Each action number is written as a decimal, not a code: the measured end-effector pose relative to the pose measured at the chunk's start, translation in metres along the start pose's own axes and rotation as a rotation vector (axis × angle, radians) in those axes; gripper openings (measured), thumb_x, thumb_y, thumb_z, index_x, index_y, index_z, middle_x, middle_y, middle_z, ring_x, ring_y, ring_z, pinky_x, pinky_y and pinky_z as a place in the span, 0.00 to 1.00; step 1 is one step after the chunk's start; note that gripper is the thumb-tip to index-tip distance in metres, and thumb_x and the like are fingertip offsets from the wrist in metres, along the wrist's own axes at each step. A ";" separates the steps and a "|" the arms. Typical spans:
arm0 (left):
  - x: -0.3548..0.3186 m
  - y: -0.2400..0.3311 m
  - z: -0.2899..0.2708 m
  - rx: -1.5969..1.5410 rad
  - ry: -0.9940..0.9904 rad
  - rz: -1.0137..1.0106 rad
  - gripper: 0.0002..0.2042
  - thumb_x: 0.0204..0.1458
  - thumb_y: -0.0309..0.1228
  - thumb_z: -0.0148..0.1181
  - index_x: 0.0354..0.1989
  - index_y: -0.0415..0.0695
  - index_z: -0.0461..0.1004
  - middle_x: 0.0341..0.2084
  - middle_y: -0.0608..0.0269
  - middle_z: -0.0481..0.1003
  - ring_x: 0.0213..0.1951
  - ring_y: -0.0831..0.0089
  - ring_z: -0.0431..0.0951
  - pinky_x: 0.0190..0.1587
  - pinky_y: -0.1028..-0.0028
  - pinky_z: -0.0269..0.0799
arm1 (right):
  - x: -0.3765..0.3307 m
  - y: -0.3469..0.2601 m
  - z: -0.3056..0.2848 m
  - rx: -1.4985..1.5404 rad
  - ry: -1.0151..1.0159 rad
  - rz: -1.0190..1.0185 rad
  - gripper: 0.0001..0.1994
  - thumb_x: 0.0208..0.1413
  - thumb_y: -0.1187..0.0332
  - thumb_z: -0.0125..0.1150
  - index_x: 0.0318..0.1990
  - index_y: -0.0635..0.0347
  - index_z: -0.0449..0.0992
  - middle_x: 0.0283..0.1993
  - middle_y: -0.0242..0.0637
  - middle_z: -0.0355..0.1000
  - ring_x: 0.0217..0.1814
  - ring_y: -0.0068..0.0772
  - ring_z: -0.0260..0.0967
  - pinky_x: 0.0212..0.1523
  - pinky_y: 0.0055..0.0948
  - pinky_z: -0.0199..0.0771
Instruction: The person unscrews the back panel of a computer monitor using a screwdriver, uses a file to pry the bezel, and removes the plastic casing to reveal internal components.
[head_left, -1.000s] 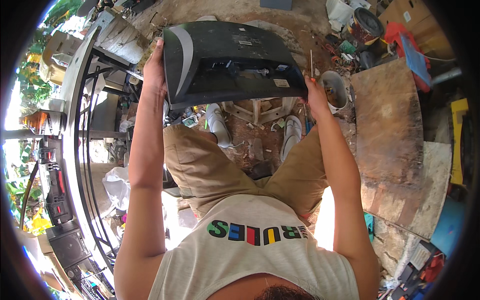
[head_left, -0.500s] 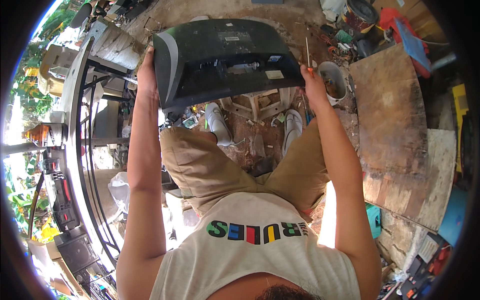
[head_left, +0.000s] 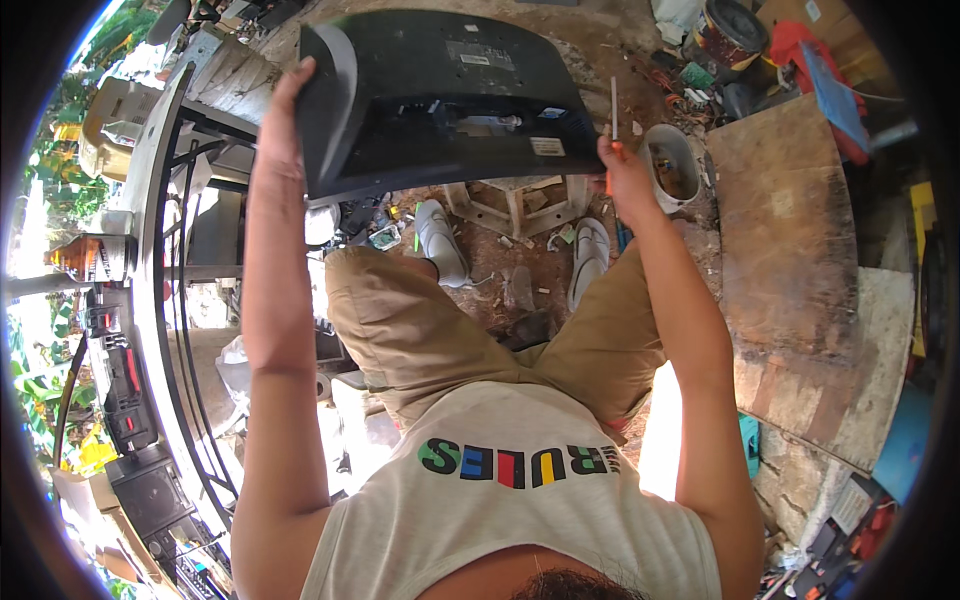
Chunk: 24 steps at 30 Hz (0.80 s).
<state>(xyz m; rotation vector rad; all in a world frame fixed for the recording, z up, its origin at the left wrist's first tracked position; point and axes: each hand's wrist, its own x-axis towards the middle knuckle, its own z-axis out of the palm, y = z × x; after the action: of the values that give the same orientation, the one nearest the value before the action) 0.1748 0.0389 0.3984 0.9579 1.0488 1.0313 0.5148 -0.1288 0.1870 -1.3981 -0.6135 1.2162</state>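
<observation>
A black computer monitor [head_left: 430, 95], back side up, is held out in front of me above my feet. Its back has a recessed bay with connectors, pale labels and a grey curved strip near the left edge. Around the left edge my left hand [head_left: 285, 115] is closed, thumb toward the far corner. My right hand [head_left: 626, 178] grips the near right corner. That same hand also holds a screwdriver [head_left: 615, 115] with an orange handle, its shaft pointing away from me. The monitor's screen side is hidden.
Below the monitor stands a wooden stool-like frame [head_left: 515, 215]. A white bucket [head_left: 672, 165] sits right of my right hand, beside a worn wooden board [head_left: 785, 230]. At left runs a metal-framed table [head_left: 155, 240]. Scraps litter the floor [head_left: 500, 270].
The monitor has moved away from me, its left end more than its right, so it sits more slanted. My left hand has gone outward with it. Both hands keep their grip.
</observation>
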 end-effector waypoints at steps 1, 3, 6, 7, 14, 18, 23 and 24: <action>0.003 0.016 0.007 0.013 0.024 0.037 0.16 0.53 0.37 0.61 0.45 0.40 0.76 0.36 0.57 0.80 0.37 0.67 0.80 0.43 0.71 0.77 | -0.007 -0.001 0.014 0.081 -0.024 0.024 0.23 0.62 0.46 0.53 0.46 0.58 0.72 0.42 0.31 0.74 0.38 0.24 0.72 0.38 0.26 0.75; -0.003 0.069 0.005 0.150 -0.101 -0.050 0.15 0.53 0.38 0.60 0.43 0.40 0.78 0.36 0.55 0.80 0.36 0.67 0.81 0.43 0.69 0.78 | -0.019 0.002 0.050 0.244 -0.120 0.078 0.23 0.63 0.47 0.52 0.49 0.60 0.70 0.46 0.33 0.73 0.40 0.26 0.71 0.44 0.29 0.77; -0.063 0.089 0.075 0.132 -0.365 0.129 0.16 0.52 0.33 0.65 0.45 0.35 0.76 0.34 0.61 0.81 0.34 0.74 0.79 0.41 0.73 0.76 | -0.030 0.013 0.081 0.448 -0.161 0.118 0.22 0.64 0.49 0.52 0.52 0.60 0.68 0.48 0.35 0.71 0.44 0.29 0.70 0.53 0.36 0.75; -0.069 0.086 0.085 0.153 -0.404 0.174 0.16 0.52 0.32 0.65 0.45 0.35 0.76 0.34 0.62 0.80 0.34 0.76 0.79 0.41 0.74 0.75 | -0.030 0.022 0.087 0.518 -0.139 0.125 0.22 0.64 0.49 0.51 0.52 0.60 0.68 0.48 0.34 0.71 0.45 0.29 0.70 0.54 0.37 0.75; -0.033 -0.019 0.086 0.500 -0.274 0.289 0.22 0.48 0.36 0.65 0.46 0.32 0.73 0.35 0.53 0.79 0.32 0.70 0.81 0.35 0.73 0.77 | -0.060 0.076 0.105 0.676 0.062 0.490 0.18 0.68 0.52 0.39 0.55 0.51 0.68 0.54 0.36 0.69 0.55 0.40 0.65 0.60 0.49 0.66; -0.039 -0.034 0.105 0.395 -0.439 0.161 0.21 0.46 0.33 0.66 0.46 0.31 0.72 0.35 0.51 0.79 0.32 0.68 0.81 0.36 0.71 0.78 | -0.054 0.110 0.097 0.688 0.083 0.573 0.19 0.67 0.53 0.40 0.57 0.50 0.67 0.55 0.36 0.68 0.56 0.44 0.64 0.62 0.54 0.63; -0.017 -0.033 0.120 0.401 -0.414 0.109 0.21 0.47 0.33 0.65 0.46 0.31 0.73 0.33 0.51 0.79 0.32 0.68 0.81 0.36 0.70 0.78 | -0.048 0.117 0.094 0.730 0.068 0.570 0.19 0.66 0.53 0.42 0.58 0.50 0.66 0.56 0.37 0.67 0.55 0.43 0.64 0.62 0.56 0.64; -0.015 -0.028 0.122 0.395 -0.407 0.096 0.21 0.47 0.34 0.65 0.46 0.31 0.73 0.33 0.51 0.79 0.32 0.68 0.81 0.37 0.70 0.78 | -0.049 0.112 0.097 0.729 0.055 0.566 0.19 0.66 0.53 0.42 0.58 0.50 0.66 0.56 0.36 0.66 0.55 0.43 0.64 0.62 0.56 0.64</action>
<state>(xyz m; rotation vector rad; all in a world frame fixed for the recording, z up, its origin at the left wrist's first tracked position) 0.2955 0.0029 0.4027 1.4815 0.8822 0.6712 0.3803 -0.1608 0.1135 -0.9800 0.2933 1.6165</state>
